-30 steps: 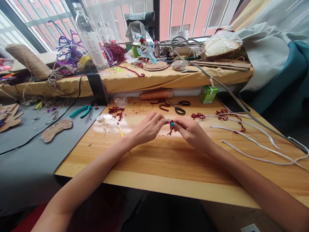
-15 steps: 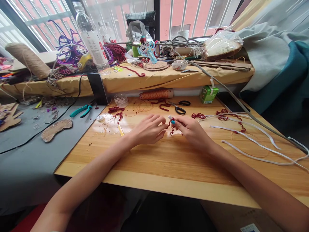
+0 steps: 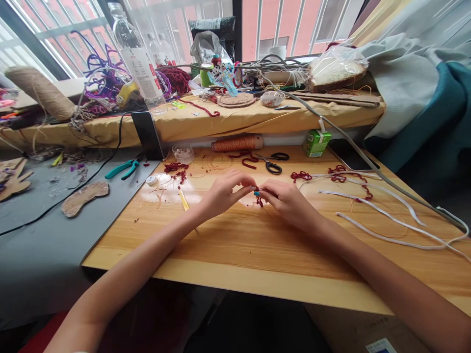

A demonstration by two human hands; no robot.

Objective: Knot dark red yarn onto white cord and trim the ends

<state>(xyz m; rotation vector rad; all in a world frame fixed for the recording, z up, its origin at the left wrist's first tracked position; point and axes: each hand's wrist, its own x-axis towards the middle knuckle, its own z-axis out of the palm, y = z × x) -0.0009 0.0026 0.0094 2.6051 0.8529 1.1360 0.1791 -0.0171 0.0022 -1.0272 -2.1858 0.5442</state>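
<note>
A short piece of dark red yarn (image 3: pixel 259 201) hangs between my fingertips above the wooden table. My right hand (image 3: pixel 289 198) pinches it from the right, thumb against fingers. From the left, my left hand (image 3: pixel 230 193) closes its thumb and index finger on the same yarn, and the fingertips of both hands nearly touch. Behind my hands lie black-handled scissors (image 3: pixel 274 167) and a curl of red yarn (image 3: pixel 249 163). Right of them sits a red yarn bundle (image 3: pixel 300 176). How the yarn is wound between the fingertips is too small to tell.
White cords (image 3: pixel 382 213) spread over the table's right side. A yellow tool (image 3: pixel 183 200) lies by my left forearm. Along the back are an orange thread spool (image 3: pixel 237 143), a green carton (image 3: pixel 317 142) and a clear round container (image 3: pixel 183 153). Teal pliers (image 3: pixel 123 168) lie at left.
My left hand has moved slightly right and up, its thumb and index finger now closed at the yarn. My right hand has shifted slightly left, meeting it.
</note>
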